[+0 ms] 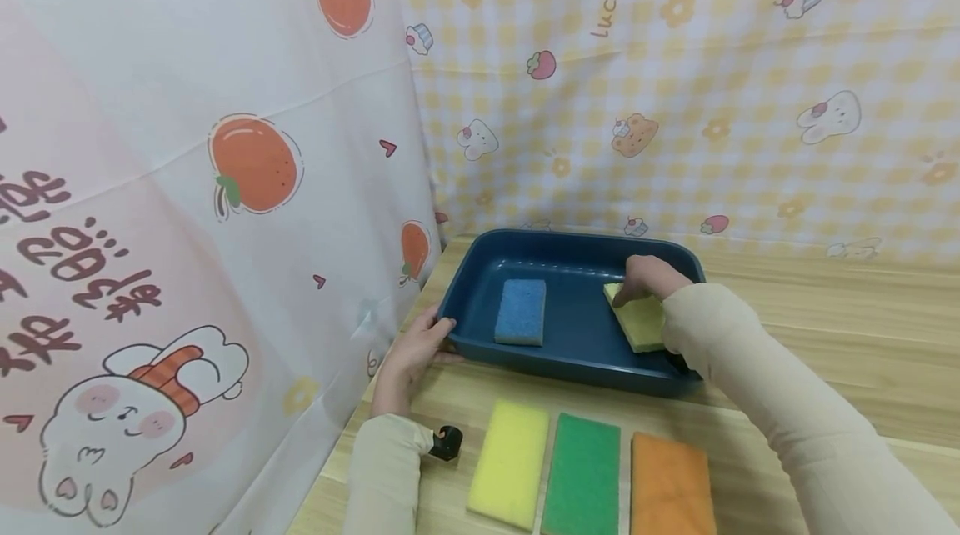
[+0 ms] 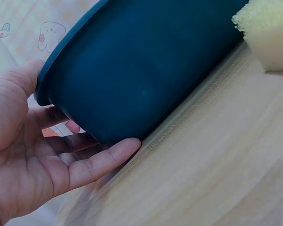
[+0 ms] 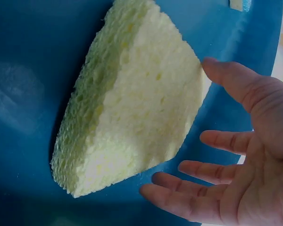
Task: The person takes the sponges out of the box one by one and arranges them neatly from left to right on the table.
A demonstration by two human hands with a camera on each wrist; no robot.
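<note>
A dark blue rectangular tub stands on the wooden table. At its left end my left hand grips it, the thumb at the rim and the fingers against the wall and underside, as the left wrist view shows. Inside the tub, a blue sponge lies left of centre and a yellow-green sponge lies slanted at the right. My right hand is over that second sponge. In the right wrist view its thumb touches the sponge's edge, while the other fingers are spread loosely beside it.
In front of the tub, a yellow sponge, a green sponge and an orange sponge lie in a row. Printed cloth hangs behind the table, and another printed cloth along the left.
</note>
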